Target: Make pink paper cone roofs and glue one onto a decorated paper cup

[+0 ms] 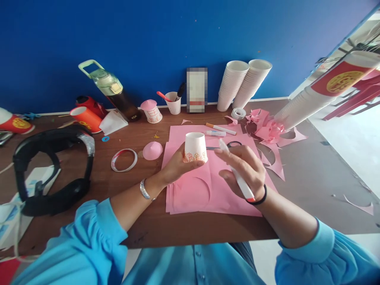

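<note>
My left hand [175,165] holds a white paper cup [194,144] upside down, its narrow end up and orange-red drawn flowers around the lower rim. Across from it, my right hand [251,164] grips a white marker [244,186] with a red end, apart from the cup. Under both hands lie pink paper sheets [219,200], with a round outline showing on the top one. Scissors [236,143] lie partly hidden behind the right hand. Just beyond them are a white tube [215,133] and an orange-and-white marker [221,128].
Left of the sheets are a pink paper cone [152,151], a tape roll [124,160] and a black head strap [53,170]. Along the wall stand a bottle [117,93], a pink-topped cup [152,111], a pen cup [173,105], a phone [197,90] and stacked cups [233,85]. Pink scraps [268,128] lie right.
</note>
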`<action>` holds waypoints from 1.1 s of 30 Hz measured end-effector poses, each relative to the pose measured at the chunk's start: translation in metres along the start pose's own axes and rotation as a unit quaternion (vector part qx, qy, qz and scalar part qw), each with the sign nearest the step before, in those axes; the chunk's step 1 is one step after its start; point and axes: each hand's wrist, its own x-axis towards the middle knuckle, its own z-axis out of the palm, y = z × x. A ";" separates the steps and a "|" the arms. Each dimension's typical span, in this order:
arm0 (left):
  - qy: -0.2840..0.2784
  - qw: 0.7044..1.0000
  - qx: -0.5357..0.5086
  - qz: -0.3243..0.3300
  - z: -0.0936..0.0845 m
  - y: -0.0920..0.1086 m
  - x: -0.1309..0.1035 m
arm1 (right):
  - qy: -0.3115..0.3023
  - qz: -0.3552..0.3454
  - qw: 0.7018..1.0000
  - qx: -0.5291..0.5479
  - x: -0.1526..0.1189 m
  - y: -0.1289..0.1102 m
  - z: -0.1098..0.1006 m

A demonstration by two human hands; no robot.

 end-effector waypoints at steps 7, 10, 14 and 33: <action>-0.016 1.000 0.011 0.013 0.003 0.003 -0.002 | 0.009 -0.012 0.999 0.034 0.000 -0.013 0.006; -0.015 0.999 0.028 0.018 0.006 0.005 -0.001 | 0.014 -0.010 0.999 0.030 -0.003 -0.012 0.009; -0.003 0.998 0.056 0.018 0.010 0.005 -0.001 | -0.002 -0.043 0.999 0.011 -0.004 -0.010 0.011; -0.002 0.994 0.108 0.025 0.010 -0.001 -0.002 | -0.037 -0.043 0.998 0.008 -0.007 -0.008 0.013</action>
